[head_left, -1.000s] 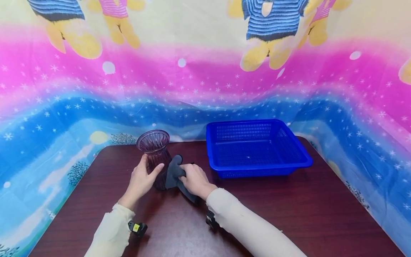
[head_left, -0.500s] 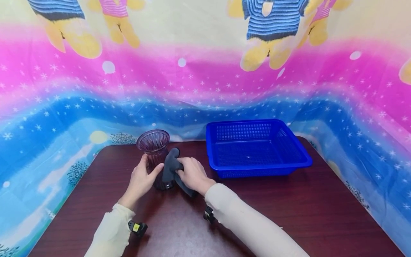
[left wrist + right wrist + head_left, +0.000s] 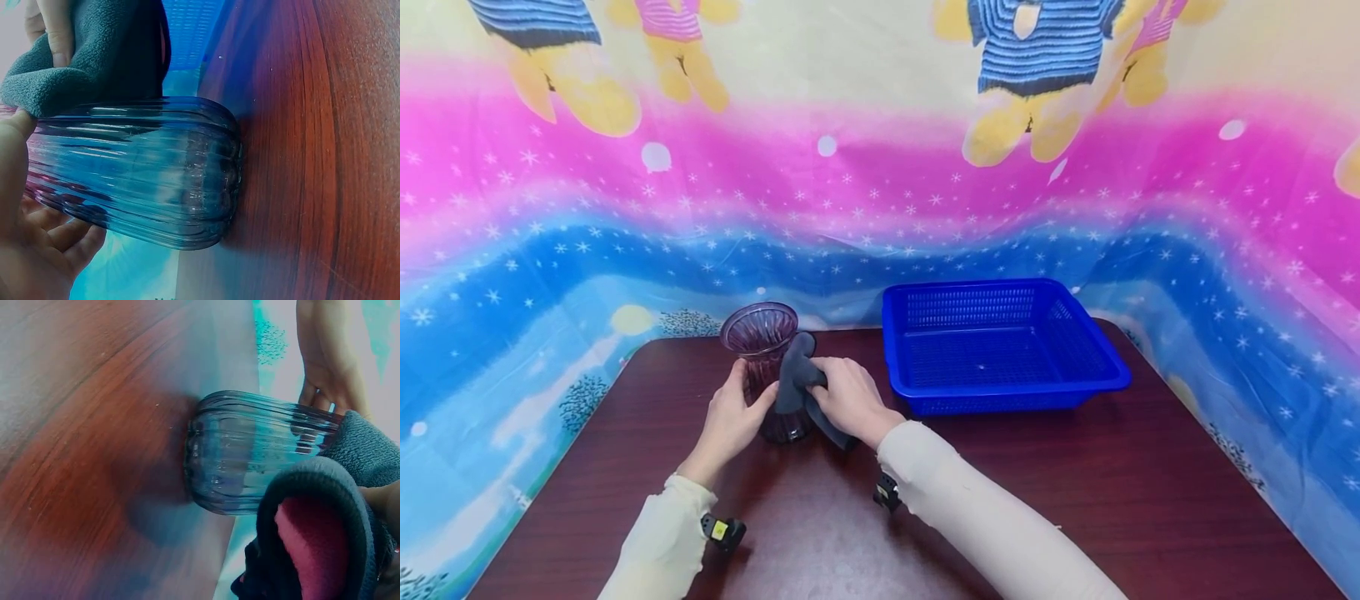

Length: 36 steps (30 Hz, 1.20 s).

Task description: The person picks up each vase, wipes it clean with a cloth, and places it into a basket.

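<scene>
A ribbed, purple-tinted glass vase [image 3: 758,329] with a flared rim stands upright on the table. My left hand [image 3: 727,421] grips its left side, thumb in front and fingers wrapped behind, as the left wrist view shows through the glass [image 3: 137,169]. My right hand [image 3: 853,400] pinches a dark grey cloth [image 3: 793,379] and presses it to the vase's right side, below the flare. Part of the cloth hangs down beneath that hand. In the right wrist view a red patch [image 3: 312,544] shows inside the cloth's fold, and the vase's base [image 3: 199,456] sits on the wood.
A blue plastic basket [image 3: 1007,392] with perforated walls stands at the back right of the dark wooden table [image 3: 1000,500]. Behind the table hangs a printed cloth backdrop [image 3: 850,192]. Both sleeved wrists carry small black cameras [image 3: 724,531].
My right hand has slid the cloth up the vase's right side, from near the base towards the flare, baring the lower glass. My left hand and the vase keep their place.
</scene>
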Each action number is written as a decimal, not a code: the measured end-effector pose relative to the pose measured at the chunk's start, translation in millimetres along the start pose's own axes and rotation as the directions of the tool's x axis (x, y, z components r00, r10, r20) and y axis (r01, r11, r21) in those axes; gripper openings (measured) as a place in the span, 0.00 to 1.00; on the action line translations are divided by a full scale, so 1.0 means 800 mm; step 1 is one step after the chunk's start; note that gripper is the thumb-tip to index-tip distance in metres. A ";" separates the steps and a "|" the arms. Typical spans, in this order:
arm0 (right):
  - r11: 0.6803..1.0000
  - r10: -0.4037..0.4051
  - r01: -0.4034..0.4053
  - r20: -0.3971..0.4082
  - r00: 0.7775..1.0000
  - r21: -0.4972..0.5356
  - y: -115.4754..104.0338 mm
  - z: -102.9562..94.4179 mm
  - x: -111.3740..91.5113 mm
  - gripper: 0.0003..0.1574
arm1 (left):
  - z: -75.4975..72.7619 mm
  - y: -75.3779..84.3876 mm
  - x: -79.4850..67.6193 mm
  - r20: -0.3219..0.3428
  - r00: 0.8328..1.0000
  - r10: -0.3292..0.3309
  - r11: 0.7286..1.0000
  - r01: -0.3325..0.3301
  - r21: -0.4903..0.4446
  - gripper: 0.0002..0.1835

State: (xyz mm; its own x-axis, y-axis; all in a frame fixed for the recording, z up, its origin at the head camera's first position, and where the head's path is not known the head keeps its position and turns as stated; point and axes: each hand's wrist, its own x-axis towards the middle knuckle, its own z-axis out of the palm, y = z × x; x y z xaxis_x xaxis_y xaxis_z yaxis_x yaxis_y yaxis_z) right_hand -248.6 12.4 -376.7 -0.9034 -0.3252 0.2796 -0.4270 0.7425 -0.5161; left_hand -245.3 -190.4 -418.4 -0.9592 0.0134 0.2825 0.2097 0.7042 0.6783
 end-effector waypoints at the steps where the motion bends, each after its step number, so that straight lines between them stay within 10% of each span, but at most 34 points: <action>1: 1.000 0.004 -0.004 0.002 1.000 0.004 0.000 0.001 -0.001 0.18 | 0.000 0.000 0.000 -0.002 1.000 0.002 1.000 -0.002 0.003 0.36; 36: 0.993 0.105 -0.095 0.148 0.983 -0.076 0.045 0.053 -0.025 0.02 | 0.002 -0.002 -0.001 -0.027 0.999 0.031 0.999 -0.032 -0.021 0.37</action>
State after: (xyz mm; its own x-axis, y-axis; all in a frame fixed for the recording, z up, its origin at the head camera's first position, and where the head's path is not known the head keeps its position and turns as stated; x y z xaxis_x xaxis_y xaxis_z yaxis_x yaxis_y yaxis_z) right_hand -247.6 20.6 -434.8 -0.9392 -0.3282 0.1009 -0.3351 0.8123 -0.4774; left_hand -245.3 -190.4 -421.0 -0.9468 0.0163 0.3216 0.2440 0.6882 0.6833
